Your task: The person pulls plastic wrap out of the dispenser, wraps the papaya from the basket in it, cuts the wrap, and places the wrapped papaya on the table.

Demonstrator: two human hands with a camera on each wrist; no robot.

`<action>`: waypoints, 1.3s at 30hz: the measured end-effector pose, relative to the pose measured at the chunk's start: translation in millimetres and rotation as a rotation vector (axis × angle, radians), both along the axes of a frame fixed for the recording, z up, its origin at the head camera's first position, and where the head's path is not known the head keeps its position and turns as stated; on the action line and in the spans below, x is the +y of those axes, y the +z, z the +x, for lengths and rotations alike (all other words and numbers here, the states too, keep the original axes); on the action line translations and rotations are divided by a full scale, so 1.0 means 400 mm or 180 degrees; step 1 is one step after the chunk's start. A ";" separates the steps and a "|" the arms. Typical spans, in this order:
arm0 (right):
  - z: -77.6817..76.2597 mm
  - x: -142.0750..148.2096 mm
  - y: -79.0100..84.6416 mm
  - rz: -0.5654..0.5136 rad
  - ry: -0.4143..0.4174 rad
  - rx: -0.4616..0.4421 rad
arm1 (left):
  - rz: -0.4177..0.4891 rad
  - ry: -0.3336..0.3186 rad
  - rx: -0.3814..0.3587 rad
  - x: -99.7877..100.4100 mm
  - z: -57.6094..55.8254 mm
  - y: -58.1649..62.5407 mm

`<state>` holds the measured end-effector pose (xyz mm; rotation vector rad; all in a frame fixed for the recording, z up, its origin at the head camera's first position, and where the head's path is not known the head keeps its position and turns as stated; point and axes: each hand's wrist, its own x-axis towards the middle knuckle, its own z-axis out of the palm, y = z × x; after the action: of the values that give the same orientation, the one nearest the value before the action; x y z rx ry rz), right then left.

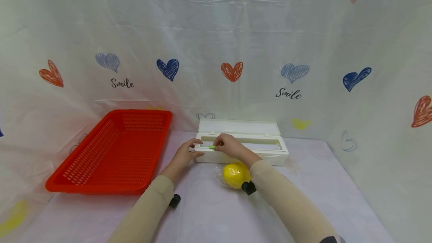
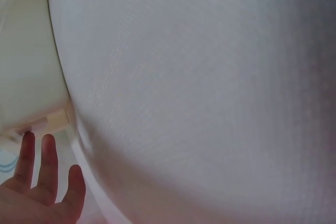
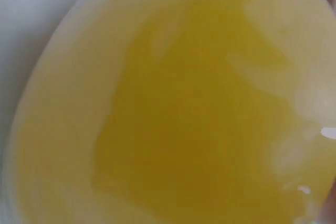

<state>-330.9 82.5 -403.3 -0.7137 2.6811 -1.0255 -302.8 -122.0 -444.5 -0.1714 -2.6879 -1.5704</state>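
Note:
A long white cling film dispenser [image 1: 243, 156] lies on the table with its lid [image 1: 239, 126] tipped back and a pale roll visible inside. At its left end my left hand [image 1: 183, 155] holds the corner, thumb at the front and fingers over the top; the left wrist view shows several fingers [image 2: 48, 169] of it beside the box. My right hand [image 1: 231, 146] pinches a small green slider [image 1: 212, 147] on the front rim. Below the right forearm sits a yellow lemon [image 1: 234, 174] in clear film, and it fills most of the right wrist view as a yellow blur [image 3: 184, 114].
To the left stands a red plastic basket [image 1: 101, 188] with slatted sides. Behind the dispenser hangs a white sheet [image 1: 202, 96] printed with hearts. A pale cloth [image 1: 209, 216] covers the table.

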 end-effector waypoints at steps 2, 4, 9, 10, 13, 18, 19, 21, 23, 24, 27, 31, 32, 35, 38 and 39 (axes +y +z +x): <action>-0.002 0.005 -0.001 0.0013 0.0023 0.0024 | -0.0003 0.0005 -0.0050 -0.002 0.000 0.000; -0.002 0.010 -0.003 0.0036 0.0026 0.0039 | -0.0013 -0.0011 -0.0065 -0.001 0.000 -0.001; -0.001 0.021 -0.006 0.0067 0.0052 0.0054 | -0.0023 0.0003 -0.0120 0.005 0.001 0.001; 0.000 0.023 -0.006 0.0074 0.0047 0.0051 | -0.0025 0.0007 -0.0137 0.006 0.001 0.002; 0.005 0.030 -0.005 0.0113 0.0006 0.0047 | -0.0060 0.0012 -0.0159 0.007 0.002 0.003; 0.008 0.049 -0.005 0.0143 -0.0021 0.0094 | -0.0086 0.0066 -0.0180 0.001 0.000 0.002; 0.009 0.053 -0.006 0.0135 -0.0018 0.0101 | -0.0086 0.0080 -0.0183 0.000 0.000 0.002; 0.011 0.062 -0.006 0.0133 -0.0041 0.0080 | -0.0087 0.0073 -0.0165 -0.001 0.000 0.002; 0.013 0.073 -0.006 0.0149 -0.0072 0.0070 | -0.0090 0.0040 -0.0158 -0.002 0.001 0.002; 0.015 0.079 -0.006 0.0157 -0.0079 0.0071 | -0.0081 0.0035 -0.0172 -0.001 0.002 0.003; 0.017 0.093 -0.003 0.0174 -0.0050 0.0106 | -0.0078 0.0057 -0.0183 -0.002 0.000 0.001; 0.016 0.104 0.002 0.0178 -0.0004 0.0189 | -0.0064 0.0077 -0.0166 -0.004 -0.002 -0.001; 0.016 0.106 0.002 0.0178 -0.0018 0.0194 | -0.0060 0.0068 -0.0164 -0.004 -0.002 0.000; 0.017 0.112 0.001 0.0201 -0.0046 0.0204 | -0.0059 0.0039 -0.0195 -0.002 -0.002 0.001; 0.019 0.114 0.001 0.0312 -0.0069 0.0245 | -0.0092 0.0062 -0.0215 0.001 -0.001 0.002; 0.020 0.115 0.001 0.0362 -0.0077 0.0266 | -0.0108 0.0063 -0.0203 0.001 -0.001 0.002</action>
<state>-323.1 128.6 -403.1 -0.7187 2.7993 -0.8584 -303.3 -121.6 -443.5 -0.0968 -2.7563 -1.5517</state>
